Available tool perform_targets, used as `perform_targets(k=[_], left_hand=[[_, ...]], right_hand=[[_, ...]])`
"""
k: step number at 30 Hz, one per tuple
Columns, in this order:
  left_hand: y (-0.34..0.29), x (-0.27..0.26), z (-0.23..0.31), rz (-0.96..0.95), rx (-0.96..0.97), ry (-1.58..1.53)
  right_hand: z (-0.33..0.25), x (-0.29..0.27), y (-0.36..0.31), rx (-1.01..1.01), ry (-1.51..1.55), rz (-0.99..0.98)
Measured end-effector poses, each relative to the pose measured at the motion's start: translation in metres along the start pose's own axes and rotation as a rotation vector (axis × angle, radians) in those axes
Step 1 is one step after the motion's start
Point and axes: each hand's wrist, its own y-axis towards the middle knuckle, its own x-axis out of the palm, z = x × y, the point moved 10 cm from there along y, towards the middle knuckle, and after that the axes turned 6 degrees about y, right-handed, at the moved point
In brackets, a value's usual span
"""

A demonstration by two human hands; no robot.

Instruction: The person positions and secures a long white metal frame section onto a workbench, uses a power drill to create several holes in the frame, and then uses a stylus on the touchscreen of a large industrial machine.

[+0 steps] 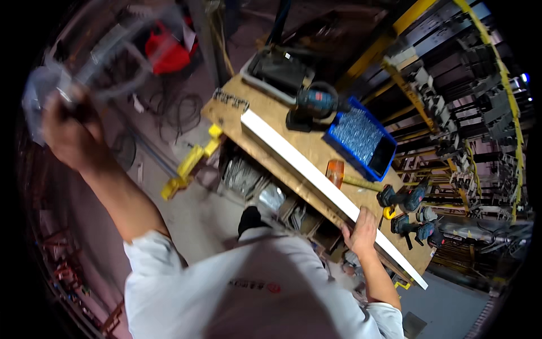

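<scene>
A long white bar (305, 165) lies lengthwise along the near edge of the wooden workbench (234, 125). My right hand (361, 231) grips it towards its right end, the thumb on the near side and the fingers over the top. Far out to the left, my left hand (73, 127) is raised away from the bench, closed on clear plastic film (35, 99). Motion smears this hand, and the film trails round and beyond it. On the bench behind the bar rests a mallet with an orange head (335, 172).
A blue bin (361, 138) of small metal parts stands on the bench, beside a power tool (317, 103) and a grey tray (271, 70). Cordless drills (403, 196) lie to the right. Yellow clamp-like pieces (192, 161) jut out left. Cables (180, 110) coil on the floor.
</scene>
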Motion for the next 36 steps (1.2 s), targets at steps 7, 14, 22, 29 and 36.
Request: perform_targets(k=[7,14,22,29,36], left_hand=[[-0.119,0.056,0.152,-1.141,0.277,-0.873],[-0.209,0.115,0.317,-1.438,0.449,-0.837],[-0.236,0.058,0.401,-0.935,0.676,-0.877],[-0.258,0.036,0.466,-0.769,0.245,-1.132],[-0.524,-0.021,0.547,-1.971,-0.676,-1.252]], right_hand=[[-0.107,-0.073,0.02,-0.272,0.348,0.192],[-0.26,-0.096,0.029,-0.192,1.704,-0.217],[-0.162,-0.107,-0.074,0.347,2.115,0.667],[-0.09,-0.088,-0.227,0.051,1.779,0.916],[-0.087,-0.125,-0.377,0.207,0.668,1.243]])
